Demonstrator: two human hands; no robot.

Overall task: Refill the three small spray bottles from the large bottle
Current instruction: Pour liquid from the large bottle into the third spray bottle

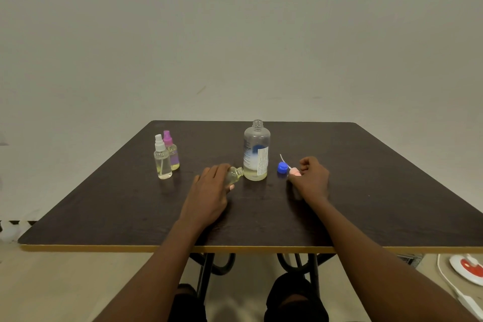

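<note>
Dark wood-grain worktop (366,191), yellow edge. Blue cap (282,167) lies between big bottle (257,151) and R hand (311,178), whose fingers curl round a pink spray head (294,171). L hand (209,191) fingers wrap the small bottle (234,175), open and tilted, neck near the big bottle, which is uncapped clear plastic w/ little yellowish liquid. White-top sprayer (162,157) and pink-top sprayer (171,150) stand left, part full.

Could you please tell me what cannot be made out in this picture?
Head view.
Body of the small bottle: under the left hand.
Most of the pink spray top: inside the right hand.
Print on the large bottle: too small.
The red-and-white thing: cut by right edge.
</note>
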